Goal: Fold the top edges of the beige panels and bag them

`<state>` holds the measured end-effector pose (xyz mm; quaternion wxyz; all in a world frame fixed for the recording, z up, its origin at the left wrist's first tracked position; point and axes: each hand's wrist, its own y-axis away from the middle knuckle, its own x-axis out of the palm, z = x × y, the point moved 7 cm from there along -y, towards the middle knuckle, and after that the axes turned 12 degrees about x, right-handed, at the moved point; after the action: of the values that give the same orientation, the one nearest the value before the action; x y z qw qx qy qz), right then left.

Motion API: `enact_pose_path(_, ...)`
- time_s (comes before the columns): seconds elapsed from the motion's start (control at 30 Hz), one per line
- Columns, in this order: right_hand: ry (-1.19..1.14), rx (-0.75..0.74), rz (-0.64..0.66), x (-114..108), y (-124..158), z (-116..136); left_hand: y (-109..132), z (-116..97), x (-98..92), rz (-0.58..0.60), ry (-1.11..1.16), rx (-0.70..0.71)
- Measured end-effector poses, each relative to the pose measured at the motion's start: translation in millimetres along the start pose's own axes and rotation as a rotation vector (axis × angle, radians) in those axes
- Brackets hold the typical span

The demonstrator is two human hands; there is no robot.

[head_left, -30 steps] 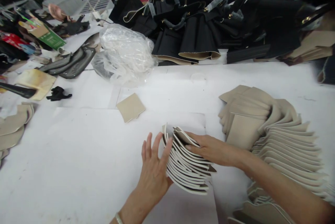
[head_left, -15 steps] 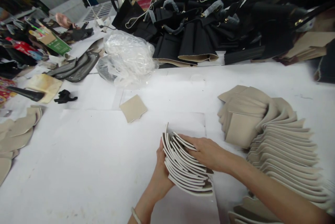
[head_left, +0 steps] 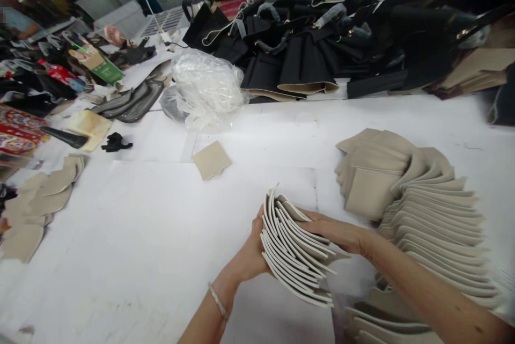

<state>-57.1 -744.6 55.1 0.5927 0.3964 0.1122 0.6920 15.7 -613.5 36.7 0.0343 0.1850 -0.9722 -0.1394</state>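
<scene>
A curved stack of beige leather-like pieces [head_left: 295, 253] with pale cut edges is held above the white tabletop. My left hand [head_left: 254, 253] is closed round its left side, the fingers mostly hidden behind the pieces. On the upper right side, my right hand [head_left: 336, 230] grips the same stack, its fingertips partly hidden among the sheets. To the right lies a long fanned row of similar beige pieces [head_left: 438, 226], overlapping one another. One loose square beige piece [head_left: 211, 160] rests flat beyond the hands.
Black bags [head_left: 306, 59] are heaped along the back. Left of them sits crumpled clear plastic [head_left: 207, 86]. More beige pieces [head_left: 52, 194] lie at the far left, near a black-handled tool [head_left: 64, 137] and a small black object [head_left: 116, 142].
Both hands have shifted slightly right with the stack, whose sheets are now fanned a little differently. The view has turned slightly left, showing more of the table's left side.
</scene>
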Motion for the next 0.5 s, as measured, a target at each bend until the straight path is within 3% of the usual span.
enact_pose_path(0.3,-0.103,0.036,0.067,61,35,-18,67,-21,17.9,-0.011,-0.066,-0.032)
enact_pose_path(0.5,-0.025,0.029,0.122,129,42,-8,130,-30,7.3,-0.095,-0.100,0.061)
